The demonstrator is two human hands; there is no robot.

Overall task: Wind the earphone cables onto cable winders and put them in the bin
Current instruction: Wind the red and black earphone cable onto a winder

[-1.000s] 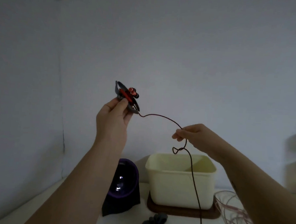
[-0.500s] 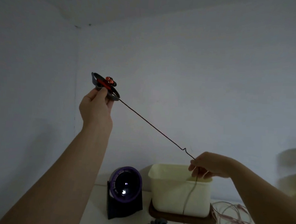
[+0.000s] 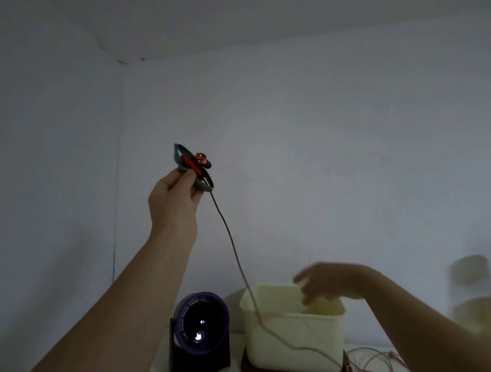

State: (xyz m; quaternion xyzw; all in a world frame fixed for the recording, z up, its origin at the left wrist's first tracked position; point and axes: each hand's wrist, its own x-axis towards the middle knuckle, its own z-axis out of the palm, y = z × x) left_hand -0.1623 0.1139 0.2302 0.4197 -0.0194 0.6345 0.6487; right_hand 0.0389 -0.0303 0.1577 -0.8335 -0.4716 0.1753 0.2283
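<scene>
High over the counter [image 3: 236, 341], left hand [image 3: 175, 202]: its grip is clenched on the lower edge of the grey winder [image 3: 192, 166], with the red earbuds [image 3: 203, 160] sitting on top.
Cable [image 3: 235, 253]: it drops loose from the winder's lower rim, crosses the front of the cream bin [image 3: 290, 330] and trails onto the counter beside it. None of it looks to be inside the bin.
Right hand [image 3: 330, 281]: blurred, above the bin's mouth, fingers spread and grip released. I see no cable in it.
Step in hand: winding, I reckon, with a long tail left to take up.
Doing it well: I'd have the right hand take the cable close to the winder, keep it lightly taut, and lay neat turns while the left holds steady. Too hard a tug might unseat the earbuds.
Watch for: the pale pink cables [image 3: 377, 369] heaped right of the bin, which the rising tail could snag.
Also near: a purple-rimmed fan [image 3: 201, 325], just left of the bin.
</scene>
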